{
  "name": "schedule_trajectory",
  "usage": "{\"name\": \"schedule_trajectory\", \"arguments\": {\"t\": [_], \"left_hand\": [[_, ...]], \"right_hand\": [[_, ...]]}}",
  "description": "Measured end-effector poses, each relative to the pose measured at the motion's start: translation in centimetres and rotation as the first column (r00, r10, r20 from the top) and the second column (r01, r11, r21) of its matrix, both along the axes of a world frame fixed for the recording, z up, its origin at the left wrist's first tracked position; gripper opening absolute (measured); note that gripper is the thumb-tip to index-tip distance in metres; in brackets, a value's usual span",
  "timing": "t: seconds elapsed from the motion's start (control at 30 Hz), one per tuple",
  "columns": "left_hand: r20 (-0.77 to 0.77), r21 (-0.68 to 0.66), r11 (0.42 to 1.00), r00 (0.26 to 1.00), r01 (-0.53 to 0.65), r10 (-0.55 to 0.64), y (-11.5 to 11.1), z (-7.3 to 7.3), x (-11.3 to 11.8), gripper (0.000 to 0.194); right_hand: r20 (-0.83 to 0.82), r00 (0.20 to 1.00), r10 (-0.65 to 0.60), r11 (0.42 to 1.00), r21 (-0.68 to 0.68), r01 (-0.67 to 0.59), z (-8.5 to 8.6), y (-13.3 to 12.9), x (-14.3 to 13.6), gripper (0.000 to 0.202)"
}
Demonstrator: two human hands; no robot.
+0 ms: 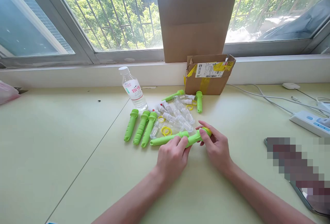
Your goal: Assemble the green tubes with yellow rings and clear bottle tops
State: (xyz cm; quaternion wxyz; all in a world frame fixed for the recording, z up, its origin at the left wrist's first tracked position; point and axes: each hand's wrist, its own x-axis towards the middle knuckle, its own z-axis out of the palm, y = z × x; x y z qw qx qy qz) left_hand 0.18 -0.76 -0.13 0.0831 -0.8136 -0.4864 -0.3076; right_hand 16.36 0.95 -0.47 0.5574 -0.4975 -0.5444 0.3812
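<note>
My left hand (173, 153) is closed around the lower part of a green plastic threaded tube handle (194, 139), which lies aslant above the table. At its threaded end sits a yellow ring (207, 131), and the fingers of my right hand (216, 145) pinch around it there. Another green tube handle (162, 140) lies just beyond my left hand. Three more green handles (131, 125) lie side by side to the left. Beyond the hands, clear plastic tubes (183, 110), white-ended clear parts (168, 116) and loose yellow rings (166, 131) lie in a loose pile.
Behind the pile stands a water bottle (134, 91) and an open cardboard box (206, 83). Two further green handles (199, 102) lie near the box. At right are a power strip (309, 122), cables (275, 97) and a partly blurred phone (300, 194). Windows line the back.
</note>
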Motion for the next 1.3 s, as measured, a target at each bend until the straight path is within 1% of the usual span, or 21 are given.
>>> {"name": "schedule_trajectory", "arguments": {"t": [0.17,0.23,0.37,0.5,0.67,0.8,0.9,1.07,1.3], "left_hand": [[0.018,-0.016,1.000,1.000,-0.001,0.002,-0.16,-0.07,0.12,0.009],[0.025,-0.034,0.999,1.000,-0.003,0.004,-0.15,-0.13,0.09,0.008],[0.051,-0.073,0.997,0.999,-0.005,0.008,-0.04,-0.28,0.03,0.008],[0.103,-0.078,0.997,0.995,0.010,-0.002,0.03,-0.52,0.11,0.006],[0.167,-0.109,0.994,0.986,0.022,-0.004,-0.13,-0.71,0.37,0.003],[0.201,-0.156,0.988,0.980,0.018,0.014,-0.22,-0.53,0.43,0.005],[0.214,-0.178,0.984,0.977,0.021,0.018,-0.16,-0.39,0.38,0.004],[0.191,-0.161,0.987,0.982,0.018,0.014,0.00,-0.38,0.30,0.003],[0.095,-0.106,0.994,0.995,-0.003,0.013,0.19,-0.18,0.09,0.008]], "right_hand": [[0.045,0.999,-0.003,1.000,0.031,0.002,-0.23,0.00,0.07,0.047],[0.053,0.999,-0.007,0.999,0.032,0.005,-0.28,-0.02,0.11,0.047],[0.055,0.998,-0.008,1.000,0.020,0.007,-0.33,-0.08,0.11,0.047],[0.043,0.999,-0.009,1.000,-0.007,0.009,-0.43,0.01,0.01,0.050],[0.028,0.999,-0.046,0.999,-0.018,0.046,-0.48,0.06,-0.12,0.053],[0.018,0.999,-0.044,0.999,0.013,0.044,-0.32,-0.12,-0.32,0.048],[-0.036,0.999,-0.029,0.999,0.015,0.030,-0.23,-0.19,-0.53,0.041],[-0.143,0.989,-0.025,0.999,-0.029,0.021,-0.28,-0.15,-0.69,0.041],[-0.133,0.991,-0.017,0.999,-0.051,0.011,0.13,-0.47,-0.69,0.041]]}}
